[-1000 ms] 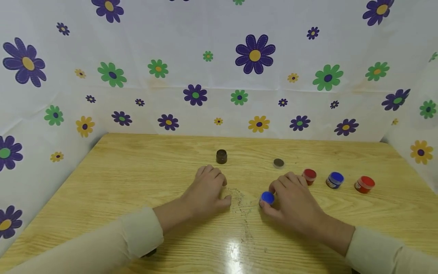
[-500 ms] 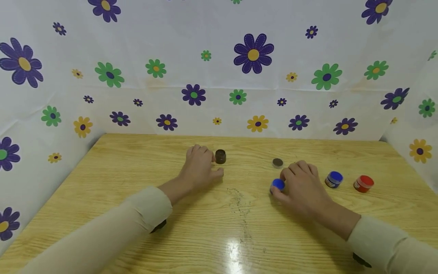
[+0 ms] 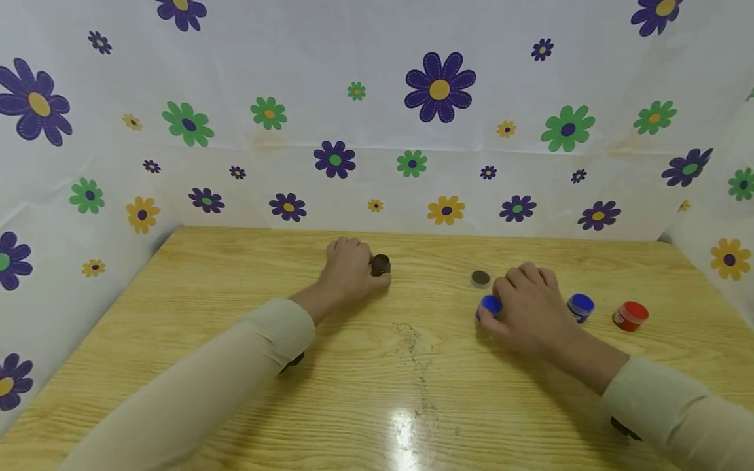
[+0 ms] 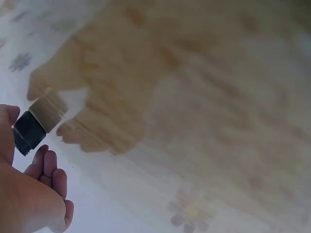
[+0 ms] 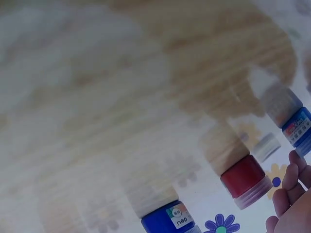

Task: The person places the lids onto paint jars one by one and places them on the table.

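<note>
In the head view my left hand (image 3: pixel 351 269) is at a small dark paint jar (image 3: pixel 380 263), its thumb and index finger pinching it. The left wrist view shows the dark jar (image 4: pixel 30 130) beside the thumb, with the other fingers (image 4: pixel 59 182) loosely curled apart from it. My right hand (image 3: pixel 533 314) grips a blue paint jar (image 3: pixel 490 306) by its side, thumb in front. That blue jar (image 5: pixel 297 127) is upright on the table in the right wrist view, which looks inverted. A round lid with dark brown inside (image 3: pixel 480 279) lies just behind the right hand.
A second blue jar (image 3: pixel 581 307) and a red jar (image 3: pixel 630 315) stand to the right. A dark red jar (image 5: pixel 244 179) shows in the right wrist view, hidden behind the hand from above. Dark specks (image 3: pixel 415 353) mark the wooden table (image 3: pixel 235 353). Flowered cloth (image 3: pixel 377 131) borders it.
My left hand has moved forward to the dark jar and now pinches it. The right hand has slid the blue jar forward and right, and now covers the dark red jar.
</note>
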Motion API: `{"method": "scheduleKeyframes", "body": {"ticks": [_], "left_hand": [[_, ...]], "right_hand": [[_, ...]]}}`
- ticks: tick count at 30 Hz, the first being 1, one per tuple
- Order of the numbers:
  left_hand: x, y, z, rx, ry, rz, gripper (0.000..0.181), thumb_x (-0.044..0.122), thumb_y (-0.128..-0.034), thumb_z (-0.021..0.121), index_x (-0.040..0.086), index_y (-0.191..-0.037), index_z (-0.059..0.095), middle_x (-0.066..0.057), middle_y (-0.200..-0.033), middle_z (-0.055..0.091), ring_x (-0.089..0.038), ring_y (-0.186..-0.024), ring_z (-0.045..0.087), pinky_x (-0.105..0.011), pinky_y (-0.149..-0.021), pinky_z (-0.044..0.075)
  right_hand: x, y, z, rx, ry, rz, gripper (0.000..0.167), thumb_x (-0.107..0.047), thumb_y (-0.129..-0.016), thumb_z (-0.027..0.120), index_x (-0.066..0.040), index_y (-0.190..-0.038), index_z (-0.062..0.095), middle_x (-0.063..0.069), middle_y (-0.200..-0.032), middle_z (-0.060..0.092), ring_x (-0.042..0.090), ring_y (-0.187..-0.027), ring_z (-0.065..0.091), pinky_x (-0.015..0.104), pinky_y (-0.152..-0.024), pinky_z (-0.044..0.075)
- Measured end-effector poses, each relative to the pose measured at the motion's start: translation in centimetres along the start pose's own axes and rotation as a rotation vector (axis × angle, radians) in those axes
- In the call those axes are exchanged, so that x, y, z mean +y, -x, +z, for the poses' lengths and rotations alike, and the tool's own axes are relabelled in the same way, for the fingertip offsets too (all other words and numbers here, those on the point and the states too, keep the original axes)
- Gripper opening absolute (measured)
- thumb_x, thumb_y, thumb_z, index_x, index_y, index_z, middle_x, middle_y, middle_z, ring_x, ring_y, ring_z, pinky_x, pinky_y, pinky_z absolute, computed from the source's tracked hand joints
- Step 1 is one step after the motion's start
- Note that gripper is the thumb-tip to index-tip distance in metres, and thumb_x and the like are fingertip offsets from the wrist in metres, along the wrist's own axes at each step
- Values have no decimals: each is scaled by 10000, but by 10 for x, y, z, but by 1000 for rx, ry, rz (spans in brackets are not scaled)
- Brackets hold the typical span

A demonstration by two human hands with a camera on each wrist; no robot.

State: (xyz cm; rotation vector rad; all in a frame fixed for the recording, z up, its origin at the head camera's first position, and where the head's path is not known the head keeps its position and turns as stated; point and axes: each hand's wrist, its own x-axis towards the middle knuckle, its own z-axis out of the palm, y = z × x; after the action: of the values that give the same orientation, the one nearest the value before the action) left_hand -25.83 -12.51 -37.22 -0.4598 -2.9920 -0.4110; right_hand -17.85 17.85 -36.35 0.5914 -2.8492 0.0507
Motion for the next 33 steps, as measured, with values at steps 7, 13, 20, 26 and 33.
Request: {"method": "scheduleKeyframes", "body": {"ticks": [7, 13, 20, 26, 33], "left_hand": [[-1, 3, -4, -24, -10, -10, 348, 392, -846, 672, 65, -771, 575, -66, -840, 561, -282, -902, 466, -508, -1024, 329], [0, 22, -6, -54, -8, 37, 343, 410, -840, 680, 71, -818, 631, -44, -867, 599, -259, -889, 482, -506, -1007, 343], [-1, 54, -8, -25, 36, 118, 340, 399, -819, 712, 65, -869, 674, -33, -879, 632, -246, -905, 506, -525, -1012, 350], [4, 83, -12, -7, 79, 179, 308, 383, -783, 716, 90, -862, 664, -1, -887, 631, -221, -903, 509, -539, -1035, 350], [15, 113, -18, 55, 109, 285, 290, 357, -755, 749, 100, -852, 657, 18, -888, 632, -178, -866, 493, -527, -1000, 389]], "right_hand": [[2, -8, -3, -49, -19, 11, 424, -525, -891, 581, -107, -912, 645, 111, -1051, 629, 331, -1063, 474, 574, -984, 325], [2, -14, -6, -61, -43, 14, 439, -535, -912, 559, -110, -933, 670, 107, -1044, 634, 341, -1067, 475, 575, -952, 324], [2, -26, -5, -58, -44, 44, 498, -554, -914, 543, -76, -975, 669, 116, -1065, 648, 328, -1066, 467, 563, -946, 315], [5, -37, -6, -86, -11, 75, 492, -527, -939, 518, -63, -980, 676, 128, -1050, 654, 334, -1025, 479, 565, -924, 328], [8, -52, -6, -146, -4, 124, 482, -480, -938, 518, -32, -1009, 680, 147, -1055, 660, 346, -1009, 484, 584, -922, 336]]}}
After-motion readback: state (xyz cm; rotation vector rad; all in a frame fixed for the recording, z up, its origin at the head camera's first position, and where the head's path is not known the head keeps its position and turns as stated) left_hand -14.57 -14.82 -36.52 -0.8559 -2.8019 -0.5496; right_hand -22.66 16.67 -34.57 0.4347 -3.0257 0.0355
